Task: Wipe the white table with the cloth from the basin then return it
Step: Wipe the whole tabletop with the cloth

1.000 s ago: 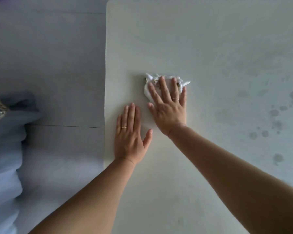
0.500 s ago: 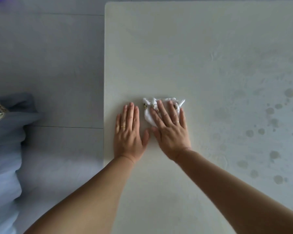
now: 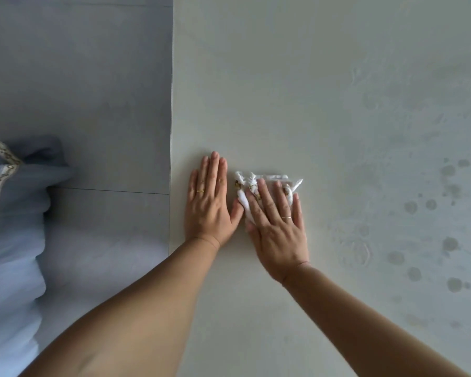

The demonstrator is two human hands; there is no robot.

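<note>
right hand [image 3: 279,229] flat on the cloth [image 3: 267,183], fingers straight and slightly spread, pressing it down on the white table [image 3: 297,91], gold ring on ring finger. cloth is white, bunched, small brownish marks, its far edge poking out past the fingertips; it sits near the table's left edge. left hand [image 3: 208,205] palm down on bare table just beside the cloth, fingers straight and close together, thumb out toward the cloth, ring on it, holds nothing. dark round wet spots [image 3: 411,206] on the table's right side. grey tiled floor [image 3: 79,91] left of the table, light blue fabric [image 3: 8,227] with patterned trim at far left
</note>
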